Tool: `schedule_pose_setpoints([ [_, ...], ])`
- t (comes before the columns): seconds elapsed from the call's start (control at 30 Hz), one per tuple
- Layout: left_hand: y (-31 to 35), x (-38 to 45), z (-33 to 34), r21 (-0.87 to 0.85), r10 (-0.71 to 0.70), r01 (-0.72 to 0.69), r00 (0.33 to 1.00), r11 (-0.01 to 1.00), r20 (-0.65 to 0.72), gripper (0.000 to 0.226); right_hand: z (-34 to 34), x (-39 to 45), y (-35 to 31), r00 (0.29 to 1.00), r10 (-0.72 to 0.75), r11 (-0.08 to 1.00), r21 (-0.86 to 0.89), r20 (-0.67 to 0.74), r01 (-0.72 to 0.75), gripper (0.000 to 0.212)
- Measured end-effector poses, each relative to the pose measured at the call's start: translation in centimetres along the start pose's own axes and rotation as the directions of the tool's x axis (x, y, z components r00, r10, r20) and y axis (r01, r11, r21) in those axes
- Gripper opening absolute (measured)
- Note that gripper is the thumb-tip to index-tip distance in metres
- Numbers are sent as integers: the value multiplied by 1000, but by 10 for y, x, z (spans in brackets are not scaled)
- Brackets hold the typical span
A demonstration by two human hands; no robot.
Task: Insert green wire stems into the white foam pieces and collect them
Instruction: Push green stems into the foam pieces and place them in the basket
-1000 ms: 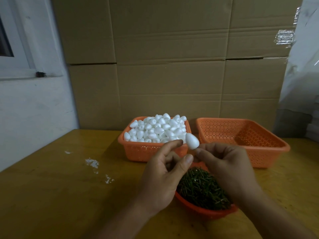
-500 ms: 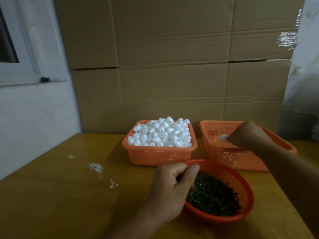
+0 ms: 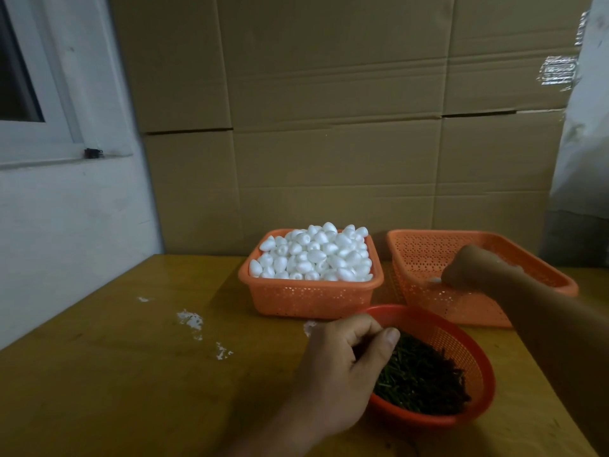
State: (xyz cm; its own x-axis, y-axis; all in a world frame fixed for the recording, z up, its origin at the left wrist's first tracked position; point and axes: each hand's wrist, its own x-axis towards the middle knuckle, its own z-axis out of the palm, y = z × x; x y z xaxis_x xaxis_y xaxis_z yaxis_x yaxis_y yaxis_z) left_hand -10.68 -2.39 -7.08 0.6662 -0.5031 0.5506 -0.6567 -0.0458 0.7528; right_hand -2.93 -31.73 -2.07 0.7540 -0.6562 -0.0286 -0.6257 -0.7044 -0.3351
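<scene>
**Risk: a fumbled stem pick and a foam piece dropped short**

The stemmed foam piece (image 3: 435, 280) sits low inside the empty collecting basket (image 3: 412, 255) at 2 o'clock, at the curled fingers of the right hand (image 3: 468, 266); whether it is gripped or already let go I cannot tell. The left hand (image 3: 342, 364), fingers pinched together, dips into the green wire stems (image 3: 425, 374) in the round bowl (image 3: 461, 334) at 5 o'clock. The tangled stems could lift in a clump. The full foam basket (image 3: 313, 296) waits at 12 o'clock.

Perforated plastic baskets (image 3: 311, 300), matt foam pcs (image 3: 313, 255), smooth wood table (image 3: 108, 374).
</scene>
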Motion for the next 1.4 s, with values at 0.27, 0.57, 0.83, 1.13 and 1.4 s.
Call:
schedule_pose_setpoints([
  [0.27, 1, 0, -1, 3, -12, 12, 1000, 1000, 13, 31, -7, -29, 1, 970, -111, 985, 106, -218, 136, 20],
  [0.57, 0, -1, 2, 22, -42, 42, 999, 999, 1, 24, -8, -112, 8, 855, -289, 689, 526, -430, 498, 12],
  [0.83, -4, 1, 2, 104, -3, 9, 998, 995, -59, 21, 21, -171, 16, 757, -503, 577, 490, -416, 653, 31],
  [1.13, -12, 45, -33, 447, 68, -32, 996, 894, -66, 23, 37, -166, 24, 672, -618, 540, 401, -408, 740, 40],
  [1.4, -18, 103, -50, 737, -20, -68, 994, 672, 110, 35, 38, -167, 24, 690, -599, 585, 366, -407, 724, 39],
])
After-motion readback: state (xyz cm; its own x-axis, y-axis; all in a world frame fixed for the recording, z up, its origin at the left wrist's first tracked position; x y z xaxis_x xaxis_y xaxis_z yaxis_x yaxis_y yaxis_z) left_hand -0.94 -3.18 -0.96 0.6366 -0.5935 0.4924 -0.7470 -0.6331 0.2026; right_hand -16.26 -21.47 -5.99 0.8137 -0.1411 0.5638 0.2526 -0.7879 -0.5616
